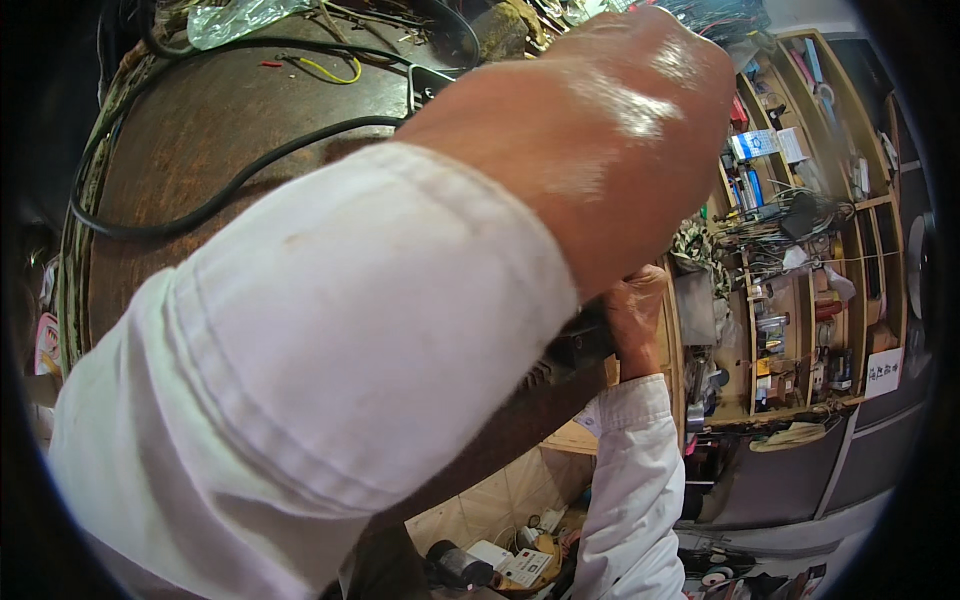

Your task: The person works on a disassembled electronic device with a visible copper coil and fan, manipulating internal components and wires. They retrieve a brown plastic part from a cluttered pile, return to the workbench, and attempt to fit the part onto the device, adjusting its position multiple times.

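My left hand [640, 110] and its forearm in a white cuff fill the middle of the head view, very close. The back of that hand and its wrist show, but the fingers are hidden beyond them. Below it, my right hand [638, 298] reaches up from a white sleeve. Only its wrist and a part of the hand are visible; the left forearm covers the rest. Beside the right hand lies a dark, machine-like object [582, 342], mostly hidden by the left sleeve. What either hand holds cannot be seen.
A thick black cable [190, 218] loops over the worn brown tabletop [200, 150]. A yellow wire [345, 76] and a clear plastic bag [235, 20] lie at the far side. Wooden shelves [855, 290] with small parts stand at right. Below is a box of odds and ends [520, 565].
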Demonstrator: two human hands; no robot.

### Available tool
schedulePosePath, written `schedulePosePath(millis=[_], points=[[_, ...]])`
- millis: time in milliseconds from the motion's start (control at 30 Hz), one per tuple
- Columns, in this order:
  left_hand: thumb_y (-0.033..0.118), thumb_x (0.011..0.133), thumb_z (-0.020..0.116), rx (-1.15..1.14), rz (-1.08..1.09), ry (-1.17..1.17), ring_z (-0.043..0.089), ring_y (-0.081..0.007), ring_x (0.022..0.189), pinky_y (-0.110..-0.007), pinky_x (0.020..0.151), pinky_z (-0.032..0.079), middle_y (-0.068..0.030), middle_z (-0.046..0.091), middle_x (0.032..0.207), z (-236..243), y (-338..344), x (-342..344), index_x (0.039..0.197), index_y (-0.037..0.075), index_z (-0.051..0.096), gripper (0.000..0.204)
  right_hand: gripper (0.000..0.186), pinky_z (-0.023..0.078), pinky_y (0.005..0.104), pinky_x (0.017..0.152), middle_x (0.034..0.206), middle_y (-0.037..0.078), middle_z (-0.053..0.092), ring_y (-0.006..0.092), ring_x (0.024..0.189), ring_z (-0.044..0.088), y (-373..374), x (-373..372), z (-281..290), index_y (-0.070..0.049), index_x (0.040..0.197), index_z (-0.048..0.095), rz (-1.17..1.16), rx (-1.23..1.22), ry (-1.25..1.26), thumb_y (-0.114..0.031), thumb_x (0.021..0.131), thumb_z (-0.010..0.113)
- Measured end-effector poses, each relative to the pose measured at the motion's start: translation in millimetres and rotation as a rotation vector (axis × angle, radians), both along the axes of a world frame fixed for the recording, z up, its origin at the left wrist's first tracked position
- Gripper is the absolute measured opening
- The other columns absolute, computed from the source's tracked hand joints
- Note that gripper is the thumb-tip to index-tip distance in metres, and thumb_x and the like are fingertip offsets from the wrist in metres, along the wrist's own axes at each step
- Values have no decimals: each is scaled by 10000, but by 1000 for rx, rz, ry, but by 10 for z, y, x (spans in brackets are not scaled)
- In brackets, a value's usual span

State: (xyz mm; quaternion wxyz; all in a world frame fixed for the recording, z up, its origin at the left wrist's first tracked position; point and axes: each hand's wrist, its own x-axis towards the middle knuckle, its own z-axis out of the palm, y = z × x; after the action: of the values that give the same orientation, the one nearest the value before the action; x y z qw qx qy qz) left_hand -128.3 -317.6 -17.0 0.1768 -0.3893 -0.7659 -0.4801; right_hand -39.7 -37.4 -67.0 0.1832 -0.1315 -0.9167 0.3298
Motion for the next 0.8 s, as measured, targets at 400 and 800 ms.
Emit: schedulePosePath(millis=[400, 800], points=[[139, 883, 730, 0, 1, -7, 677, -269, 935, -387, 827, 555, -151, 725, 994, 153, 77, -145, 1039, 47, 758, 183, 202, 522, 255, 675, 911, 42, 722, 79, 748, 643, -48, 123, -13, 38, 1073, 768, 45, 292, 77, -27, 882, 777], [145, 883, 736, -53, -22, -11, 687, -276, 966, -390, 847, 562, -153, 731, 1020, -146, -40, -55, 1057, 55, 765, 199, 166, 544, 311, 675, 910, 119, 736, 174, 717, 696, -195, -70, -96, 16, 992, 777, 122, 318, 300, -67, 850, 801]])
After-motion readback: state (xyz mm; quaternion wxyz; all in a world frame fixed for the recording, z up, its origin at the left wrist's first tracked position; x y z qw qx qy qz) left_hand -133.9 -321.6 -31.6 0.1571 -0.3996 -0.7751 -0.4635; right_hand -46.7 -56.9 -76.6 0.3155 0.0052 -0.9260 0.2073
